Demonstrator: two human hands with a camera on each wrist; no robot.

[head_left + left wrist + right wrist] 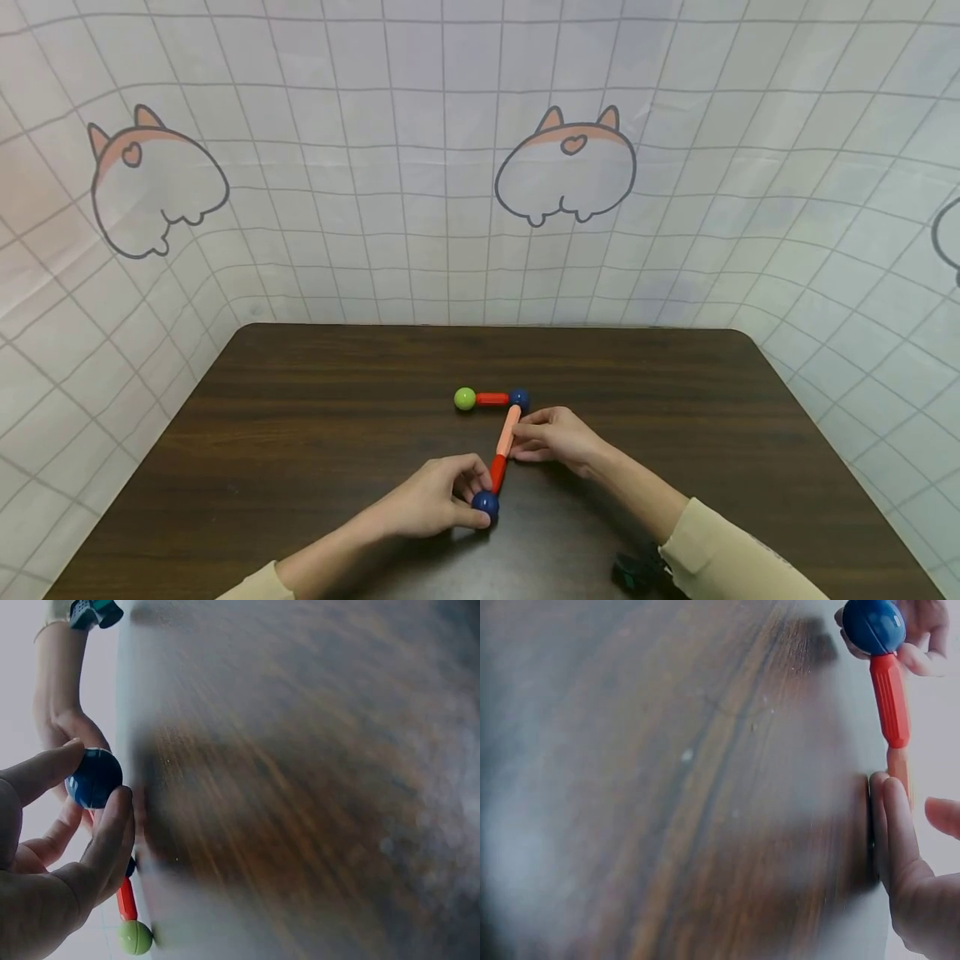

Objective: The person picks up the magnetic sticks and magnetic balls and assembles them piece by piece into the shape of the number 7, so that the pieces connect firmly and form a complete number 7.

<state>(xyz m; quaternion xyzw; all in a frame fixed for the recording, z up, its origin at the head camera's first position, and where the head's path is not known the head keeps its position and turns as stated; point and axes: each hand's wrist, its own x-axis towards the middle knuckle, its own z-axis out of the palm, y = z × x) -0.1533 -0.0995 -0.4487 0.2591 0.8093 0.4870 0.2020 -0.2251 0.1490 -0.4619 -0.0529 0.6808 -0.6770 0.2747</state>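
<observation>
A chain of magnetic building pieces lies on the table. At its far end a lime green ball (465,399) joins a red rod (492,399) and a dark blue ball (519,400). From there a peach rod (508,432) and a second red rod (498,473) run towards the near blue ball (486,504). My left hand (438,497) pinches this near ball between thumb and fingers, as the left wrist view also shows. Beside the peach rod is my right hand (562,440), its fairly straight fingertips against the rod's right side. In the right wrist view its thumb (943,816) stands apart.
The dark wood-grain table (300,400) has rounded back corners. Behind and beside it hangs a white grid-patterned curtain (420,167) with cartoon animal drawings. A small black device (637,572) is by the right sleeve (727,550).
</observation>
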